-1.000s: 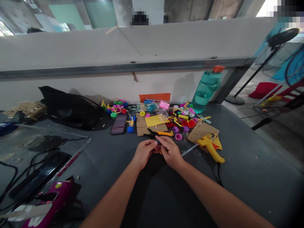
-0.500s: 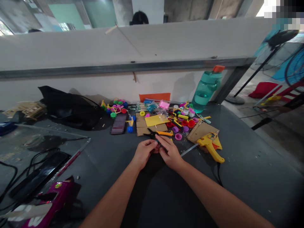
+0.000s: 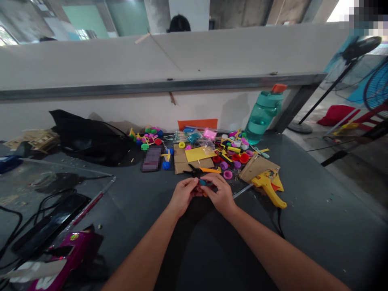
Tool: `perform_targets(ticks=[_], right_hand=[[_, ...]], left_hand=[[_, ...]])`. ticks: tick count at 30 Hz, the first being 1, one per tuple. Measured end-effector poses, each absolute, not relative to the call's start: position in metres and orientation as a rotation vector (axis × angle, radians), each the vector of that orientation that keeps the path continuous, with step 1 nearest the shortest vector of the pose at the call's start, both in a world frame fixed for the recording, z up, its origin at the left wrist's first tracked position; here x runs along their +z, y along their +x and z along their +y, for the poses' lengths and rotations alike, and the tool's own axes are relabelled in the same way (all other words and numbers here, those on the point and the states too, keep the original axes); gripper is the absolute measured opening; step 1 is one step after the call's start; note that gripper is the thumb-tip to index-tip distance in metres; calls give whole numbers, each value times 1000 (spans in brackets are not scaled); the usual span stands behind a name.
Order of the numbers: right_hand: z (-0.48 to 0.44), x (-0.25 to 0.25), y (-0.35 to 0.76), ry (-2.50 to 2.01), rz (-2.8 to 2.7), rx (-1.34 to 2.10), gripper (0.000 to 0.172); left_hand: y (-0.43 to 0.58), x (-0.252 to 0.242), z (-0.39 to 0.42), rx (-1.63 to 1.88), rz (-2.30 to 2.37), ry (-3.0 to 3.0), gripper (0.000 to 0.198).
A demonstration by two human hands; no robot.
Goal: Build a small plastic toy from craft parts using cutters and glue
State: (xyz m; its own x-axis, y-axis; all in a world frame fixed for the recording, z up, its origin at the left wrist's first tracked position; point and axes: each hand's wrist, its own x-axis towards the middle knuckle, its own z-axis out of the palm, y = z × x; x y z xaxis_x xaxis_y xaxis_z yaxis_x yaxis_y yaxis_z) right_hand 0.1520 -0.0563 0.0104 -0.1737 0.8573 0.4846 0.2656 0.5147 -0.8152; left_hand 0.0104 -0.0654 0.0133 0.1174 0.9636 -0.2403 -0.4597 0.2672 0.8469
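My left hand (image 3: 183,197) and my right hand (image 3: 220,195) meet at the middle of the dark grey table (image 3: 303,210). Their fingertips pinch a small teal plastic piece (image 3: 203,182) between them. A bit of orange (image 3: 205,194) shows under my fingers, but I cannot tell what it is. Just beyond my hands lie black-bladed scissors with orange handles (image 3: 206,170). A yellow hot glue gun (image 3: 266,186) lies to the right, its thin glue stick (image 3: 242,190) pointing towards my right hand.
Behind my hands lie cardboard sheets, yellow paper, and several bright plastic caps, rings and sticks. A teal water bottle (image 3: 262,115) stands at the back. A black bag (image 3: 87,139), cables and a magenta box (image 3: 68,252) lie left. A low wall backs the table, with a person's head beyond it.
My hands have drawn closer together, and my right fingers have closed over the teal piece, which now sits lower, between both hands. The scissors and other objects stay put.
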Motion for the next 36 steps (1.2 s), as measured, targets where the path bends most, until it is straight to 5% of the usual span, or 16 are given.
perform_targets(ticks=[16,36], right_hand=[[-58,11,150,-956,-1723,762,27],[-57,12,152,-973,-1706,713,15]], left_hand=[[11,10,-65,1198,928,699,18],[10,14,-67,1194,921,731,20]])
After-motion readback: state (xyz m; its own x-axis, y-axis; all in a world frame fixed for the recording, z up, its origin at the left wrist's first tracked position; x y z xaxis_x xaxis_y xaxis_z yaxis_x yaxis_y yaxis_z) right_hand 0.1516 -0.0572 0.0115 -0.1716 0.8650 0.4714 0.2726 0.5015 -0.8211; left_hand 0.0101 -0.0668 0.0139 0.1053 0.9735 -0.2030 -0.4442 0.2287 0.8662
